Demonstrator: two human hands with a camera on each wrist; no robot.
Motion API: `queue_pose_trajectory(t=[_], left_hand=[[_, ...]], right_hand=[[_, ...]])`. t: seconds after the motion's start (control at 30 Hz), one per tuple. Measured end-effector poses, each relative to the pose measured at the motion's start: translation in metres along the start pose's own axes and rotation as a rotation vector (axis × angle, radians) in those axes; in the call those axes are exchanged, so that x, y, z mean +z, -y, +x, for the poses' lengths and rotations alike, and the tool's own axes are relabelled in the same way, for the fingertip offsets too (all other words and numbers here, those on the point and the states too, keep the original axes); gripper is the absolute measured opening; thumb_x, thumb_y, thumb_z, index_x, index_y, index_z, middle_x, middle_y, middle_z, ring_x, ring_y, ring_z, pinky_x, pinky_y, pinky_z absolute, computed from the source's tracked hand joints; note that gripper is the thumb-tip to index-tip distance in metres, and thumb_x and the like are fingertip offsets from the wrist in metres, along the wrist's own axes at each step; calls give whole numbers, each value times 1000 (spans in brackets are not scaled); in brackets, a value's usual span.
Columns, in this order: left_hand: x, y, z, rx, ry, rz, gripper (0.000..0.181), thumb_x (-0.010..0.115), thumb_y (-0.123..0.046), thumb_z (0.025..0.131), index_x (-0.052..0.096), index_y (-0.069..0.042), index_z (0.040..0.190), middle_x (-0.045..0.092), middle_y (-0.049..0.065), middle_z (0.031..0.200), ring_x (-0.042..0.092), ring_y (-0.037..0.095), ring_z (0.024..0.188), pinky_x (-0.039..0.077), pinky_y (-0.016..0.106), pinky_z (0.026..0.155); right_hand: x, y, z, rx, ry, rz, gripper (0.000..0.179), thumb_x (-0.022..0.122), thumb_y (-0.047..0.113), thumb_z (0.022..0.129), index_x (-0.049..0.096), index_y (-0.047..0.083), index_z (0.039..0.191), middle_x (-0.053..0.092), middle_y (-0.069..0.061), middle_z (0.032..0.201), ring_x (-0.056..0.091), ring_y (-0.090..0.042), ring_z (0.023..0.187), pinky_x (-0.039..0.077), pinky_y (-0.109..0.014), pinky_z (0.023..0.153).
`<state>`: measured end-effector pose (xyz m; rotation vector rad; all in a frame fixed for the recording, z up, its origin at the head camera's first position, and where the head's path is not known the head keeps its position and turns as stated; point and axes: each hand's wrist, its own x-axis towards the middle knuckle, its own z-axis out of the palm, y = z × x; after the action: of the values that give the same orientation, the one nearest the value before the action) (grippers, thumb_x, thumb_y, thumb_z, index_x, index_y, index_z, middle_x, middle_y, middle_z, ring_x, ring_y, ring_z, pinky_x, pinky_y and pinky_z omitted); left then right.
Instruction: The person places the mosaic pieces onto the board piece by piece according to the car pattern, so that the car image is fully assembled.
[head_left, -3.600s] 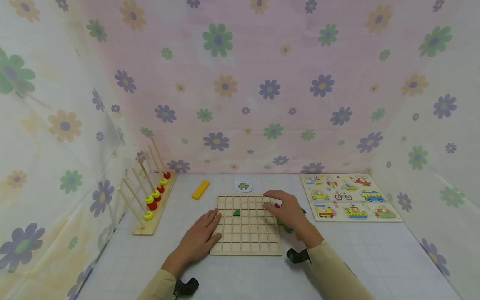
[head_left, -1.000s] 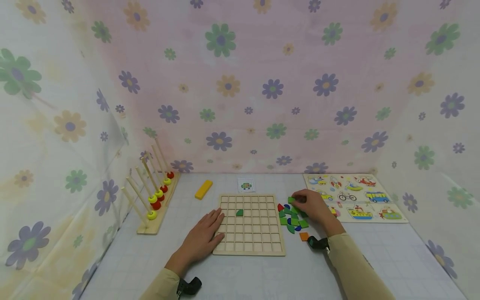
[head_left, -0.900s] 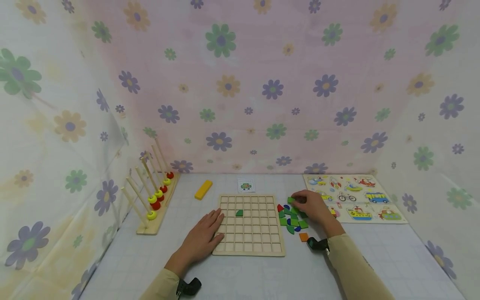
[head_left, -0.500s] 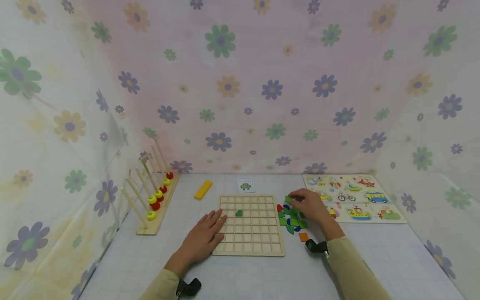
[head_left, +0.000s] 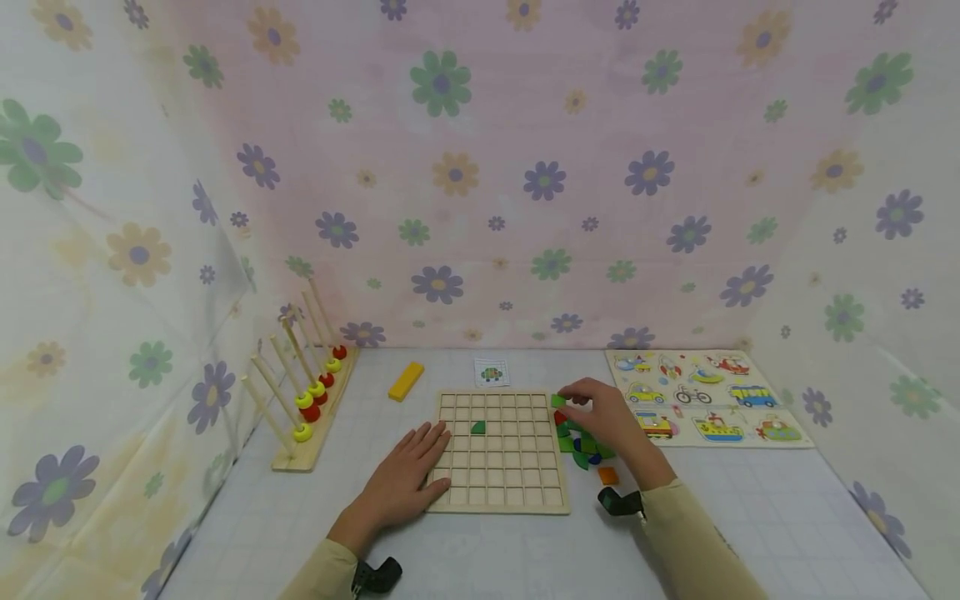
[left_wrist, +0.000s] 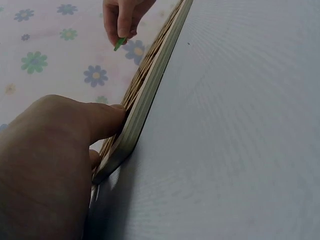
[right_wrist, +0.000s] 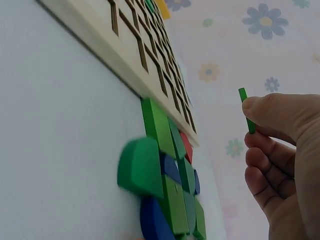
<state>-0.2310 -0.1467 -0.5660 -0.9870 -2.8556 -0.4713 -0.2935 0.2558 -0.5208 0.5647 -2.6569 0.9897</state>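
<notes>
A light green square tile (head_left: 558, 401) is pinched between the thumb and fingers of my right hand (head_left: 604, 417), held up near the far right corner of the wooden grid board (head_left: 497, 510). In the right wrist view the tile (right_wrist: 247, 111) appears edge-on, lifted above the loose pieces. My left hand (head_left: 403, 475) lies with its fingers extended on the board's left edge; its thumb (left_wrist: 107, 120) rests on the rim in the left wrist view. One dark green quarter-round piece (head_left: 478, 427) sits in a cell towards the board's upper left.
Loose green, blue and red pieces (head_left: 581, 458) lie right of the board, with an orange square (head_left: 608, 476) nearer me. A picture card (head_left: 491, 372) and a yellow block (head_left: 406, 381) are behind it. A peg stand (head_left: 300, 458) is left, a picture puzzle (head_left: 705, 400) right.
My right hand first went from the board to the loose pieces and took the green square tile. It has since lifted and moved left towards the board. The left hand stays on the edge.
</notes>
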Motion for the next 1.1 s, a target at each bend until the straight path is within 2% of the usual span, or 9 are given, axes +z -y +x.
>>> queue_pose_trajectory(t=[0.27, 0.47, 0.73, 0.9, 1.1], left_hand=[[-3, -3, 1, -5, 20, 10, 78, 51, -54, 110, 36, -5, 169, 29, 11, 177, 23, 35, 163, 22, 53, 131], [-1, -3, 1, -14, 20, -4, 79, 51, -55, 110, 36, -5, 170, 29, 10, 177, 22, 34, 163, 22, 53, 131], [1, 1, 0, -21, 24, -13, 79, 51, -56, 110, 35, -7, 170, 27, 8, 178, 20, 32, 164, 19, 51, 132], [-1, 0, -1, -9, 4, -17, 79, 52, -55, 110, 37, -5, 169, 30, 10, 177, 22, 34, 163, 22, 53, 131], [1, 0, -1, -4, -13, -22, 78, 54, -54, 110, 39, -4, 168, 31, 11, 176, 23, 35, 163, 23, 54, 130]], right_hand=[[11, 15, 4, -54, -2, 34, 22, 86, 12, 95, 82, 11, 117, 74, 1, 111, 67, -18, 94, 61, -44, 83], [16, 27, 6, -68, 9, 42, 23, 86, 11, 95, 82, 11, 117, 73, 1, 110, 67, -19, 93, 61, -44, 80], [26, 40, 10, -75, 13, 80, 22, 86, 13, 96, 82, 10, 117, 73, 0, 110, 65, -19, 92, 56, -30, 69], [36, 47, 13, -81, 8, 68, 21, 85, 14, 96, 82, 10, 117, 73, 1, 110, 65, -16, 92, 58, -36, 75], [44, 60, 14, -88, 18, 94, 20, 85, 10, 95, 82, 8, 115, 73, -2, 108, 66, -20, 92, 61, -45, 82]])
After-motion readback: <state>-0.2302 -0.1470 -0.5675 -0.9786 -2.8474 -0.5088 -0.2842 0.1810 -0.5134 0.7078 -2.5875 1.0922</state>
